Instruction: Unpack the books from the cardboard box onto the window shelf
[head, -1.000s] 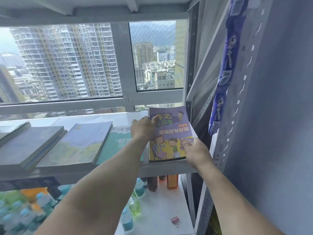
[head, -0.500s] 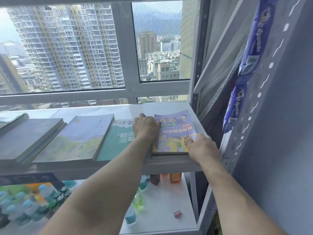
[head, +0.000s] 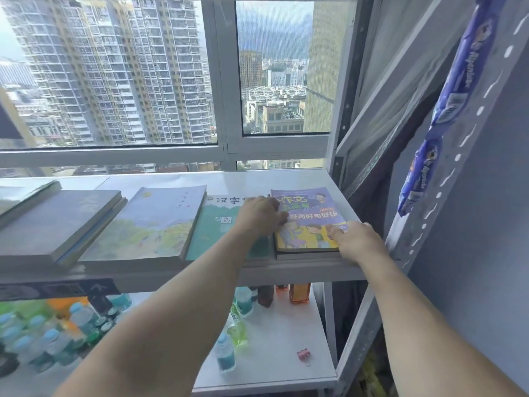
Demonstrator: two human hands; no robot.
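Observation:
A purple book [head: 310, 222] with cartoon figures on its cover lies flat at the right end of the white window shelf [head: 300, 179], on top of a darker book. My left hand [head: 260, 217] grips its left edge with bent fingers. My right hand [head: 357, 239] rests on its near right corner, fingers stretched over the cover. To the left lie a green book [head: 213, 233], a pale landscape-cover book [head: 151, 222] and a grey stack [head: 57, 222]. No cardboard box is in view.
A lower shelf [head: 274, 333] holds several drink bottles [head: 226, 353], amber bottles [head: 299, 292] and a pink binder clip [head: 304, 354]. A metal rack upright [head: 446, 196] with hanging blue snack packs [head: 455, 78] stands close on the right. Window glass is behind the shelf.
The purple book went from tilted up in both hands to lying flat on the shelf's right end. Both hands stayed on it and lowered with it.

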